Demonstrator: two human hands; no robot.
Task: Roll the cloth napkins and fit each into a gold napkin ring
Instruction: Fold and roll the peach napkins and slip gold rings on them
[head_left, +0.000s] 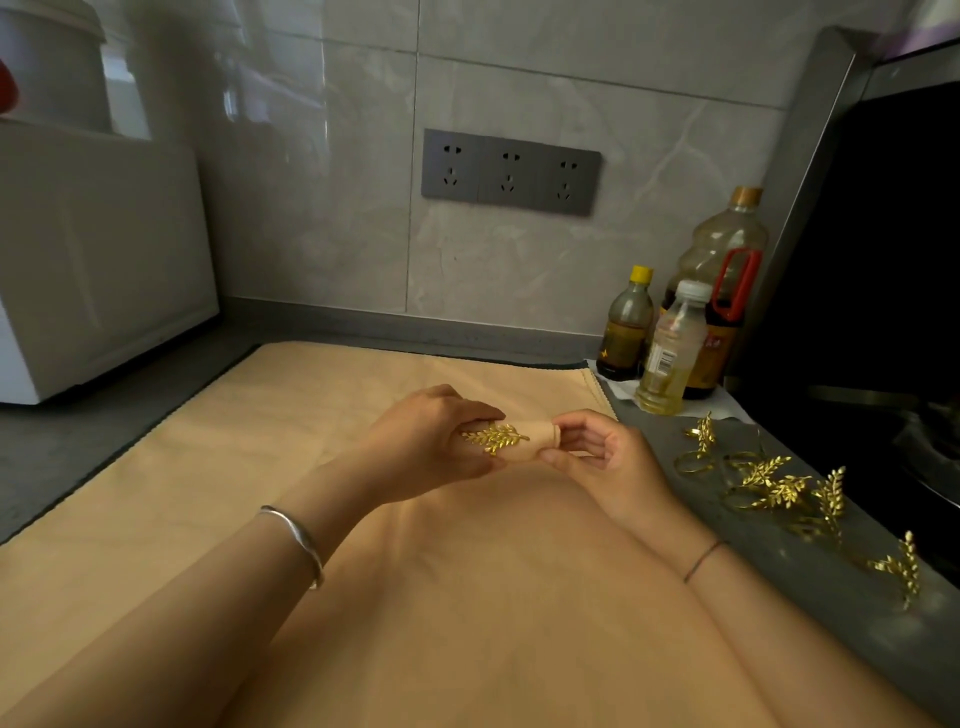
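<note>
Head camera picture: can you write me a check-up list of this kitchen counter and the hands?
Surface: grey counter with a tan cloth spread over it.
Job's things: rolled napkin with a gold leaf ring around it; spare gold rings lie on the counter at right.
Clutter: three bottles by the wall.
Grippers: left hand grips the rolled napkin at the ring; right hand pinches its end.
Cables: nothing seen.
Surroundings: tiled wall, socket panel, white appliance at left.

No legible text anywhere. Clear bottle (672, 343) carried a white label with a barcode, its print too small to read. Large bottle (722, 234) bore a red mark, characters blurred. Small bottle (626, 322): label illegible.
</note>
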